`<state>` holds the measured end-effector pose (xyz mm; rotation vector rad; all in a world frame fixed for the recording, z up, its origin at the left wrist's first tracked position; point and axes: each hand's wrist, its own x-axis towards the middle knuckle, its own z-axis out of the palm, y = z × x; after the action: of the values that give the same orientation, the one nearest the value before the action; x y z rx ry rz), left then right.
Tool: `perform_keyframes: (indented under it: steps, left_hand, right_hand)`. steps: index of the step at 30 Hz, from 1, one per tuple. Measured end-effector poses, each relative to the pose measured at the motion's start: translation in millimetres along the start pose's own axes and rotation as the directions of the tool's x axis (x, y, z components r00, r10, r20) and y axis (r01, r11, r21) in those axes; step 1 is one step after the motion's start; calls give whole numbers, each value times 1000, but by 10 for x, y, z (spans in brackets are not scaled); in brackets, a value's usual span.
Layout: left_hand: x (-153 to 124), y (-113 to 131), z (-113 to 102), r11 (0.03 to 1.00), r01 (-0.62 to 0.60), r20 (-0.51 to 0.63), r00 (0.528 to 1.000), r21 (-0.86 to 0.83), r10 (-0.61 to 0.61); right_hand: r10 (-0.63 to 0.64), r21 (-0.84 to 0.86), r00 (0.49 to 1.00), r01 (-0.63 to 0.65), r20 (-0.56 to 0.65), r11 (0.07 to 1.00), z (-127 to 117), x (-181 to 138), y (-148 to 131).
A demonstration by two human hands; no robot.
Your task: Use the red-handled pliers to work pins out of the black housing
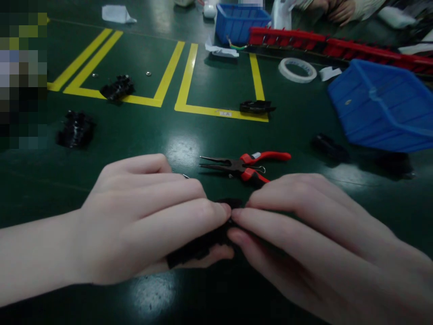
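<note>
Low in the middle of the head view, my left hand (152, 212) is closed around a black plastic part (199, 246), its thumb below and fingers above. Much of that part is hidden by my fingers. My right hand (304, 225) meets it from the other side, thumb and fingertips pinched at the part's right end. Whether a small piece sits between those right fingertips cannot be seen. Just beyond my hands lie needle-nose pliers (238, 166) with red handles, jaws pointing left and partly spread.
Black moulded parts (76, 128) lie at left and near the yellow tape lines (219, 112). A tape roll (297, 70), a tilted blue bin (382, 104) and a red rack (287, 38) stand at right. Another blue bin (241, 22) is farther back. Another person's hands (341, 11) show at the top.
</note>
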<state>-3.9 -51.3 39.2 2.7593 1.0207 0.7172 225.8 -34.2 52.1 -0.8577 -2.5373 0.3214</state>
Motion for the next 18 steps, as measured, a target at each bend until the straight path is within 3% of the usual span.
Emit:
perform_keyframes:
  steps: [4,8,14,18]
  left_hand:
    - [24,6,23,991,-70,-7,997,111,71]
    - [37,-6,46,985,-114,29,993,132,112]
    - [11,13,86,999,5,-7,1000,39,-5]
    - [16,27,75,992,78,-44,996,-101,-83]
  right_hand:
    - [72,15,997,-72,24,997,24,73,-47]
    - [30,12,998,-31,51,999,58,105,-17]
    - [-115,-54,992,117,43,992,117,74,54]
    - [-138,-19,990,138,39,990,89,95,65]
